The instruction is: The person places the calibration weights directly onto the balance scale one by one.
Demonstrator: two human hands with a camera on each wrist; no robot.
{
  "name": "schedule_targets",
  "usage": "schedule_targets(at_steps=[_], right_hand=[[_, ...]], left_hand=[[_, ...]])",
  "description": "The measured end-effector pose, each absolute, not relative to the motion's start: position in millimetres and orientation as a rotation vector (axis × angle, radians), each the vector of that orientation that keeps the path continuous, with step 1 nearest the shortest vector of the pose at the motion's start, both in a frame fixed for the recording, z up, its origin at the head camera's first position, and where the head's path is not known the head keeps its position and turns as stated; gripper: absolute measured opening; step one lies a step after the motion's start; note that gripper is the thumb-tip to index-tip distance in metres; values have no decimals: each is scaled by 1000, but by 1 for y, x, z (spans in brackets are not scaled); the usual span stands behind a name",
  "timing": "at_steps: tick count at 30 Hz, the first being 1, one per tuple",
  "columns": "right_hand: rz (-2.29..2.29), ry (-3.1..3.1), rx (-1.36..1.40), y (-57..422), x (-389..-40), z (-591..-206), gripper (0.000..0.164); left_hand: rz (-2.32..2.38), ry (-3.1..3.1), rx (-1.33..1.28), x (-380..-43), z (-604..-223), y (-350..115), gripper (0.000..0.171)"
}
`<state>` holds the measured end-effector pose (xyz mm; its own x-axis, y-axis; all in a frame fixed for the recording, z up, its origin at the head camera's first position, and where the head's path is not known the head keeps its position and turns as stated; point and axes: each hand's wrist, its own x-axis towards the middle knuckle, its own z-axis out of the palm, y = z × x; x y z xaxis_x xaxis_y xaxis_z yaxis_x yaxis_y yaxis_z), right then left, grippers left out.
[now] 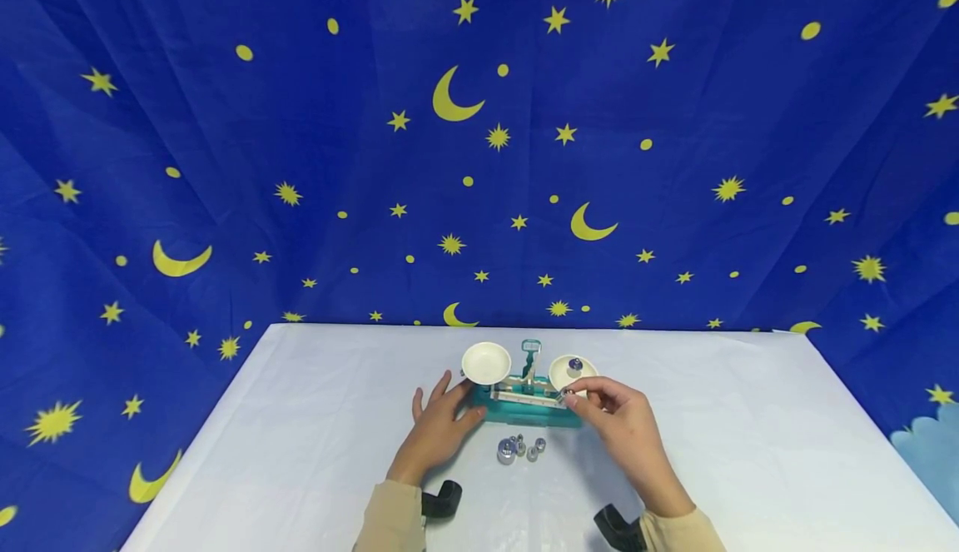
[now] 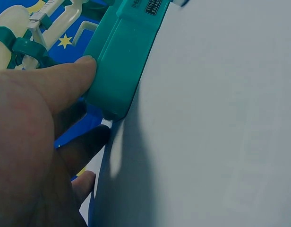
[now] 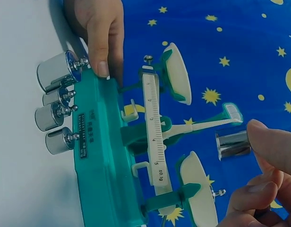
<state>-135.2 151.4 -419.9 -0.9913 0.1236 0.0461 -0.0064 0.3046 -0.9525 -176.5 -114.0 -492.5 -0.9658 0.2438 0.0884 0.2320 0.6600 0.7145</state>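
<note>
A student balance with a green base (image 1: 517, 413) and two cream pans stands on the table. My left hand (image 1: 438, 440) rests at its left end, the thumb touching the base and the other fingers spread fairly straight. My right hand (image 1: 629, 427) pinches a shiny metal cylindrical weight (image 3: 232, 144) by the thumb and fingers, close in front of the right pan (image 1: 559, 370). On that pan sits another knobbed metal weight (image 1: 575, 364). The left pan (image 1: 486, 363) holds nothing visible. A graduated beam (image 3: 155, 127) runs between the pans.
In front of the base stand several metal weights, with one larger weight (image 1: 506, 451) at the left and smaller ones beside it. A white cover (image 1: 315, 419) lies over the table. Behind hangs a blue cloth (image 1: 360, 161) with yellow stars and moons.
</note>
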Motion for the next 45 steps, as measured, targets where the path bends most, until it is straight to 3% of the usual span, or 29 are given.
schedule_targets(at_steps=[45], right_hand=[[1587, -2277, -219, 159, -145, -435, 12]], left_hand=[[1221, 2852, 401, -177, -494, -113, 58]])
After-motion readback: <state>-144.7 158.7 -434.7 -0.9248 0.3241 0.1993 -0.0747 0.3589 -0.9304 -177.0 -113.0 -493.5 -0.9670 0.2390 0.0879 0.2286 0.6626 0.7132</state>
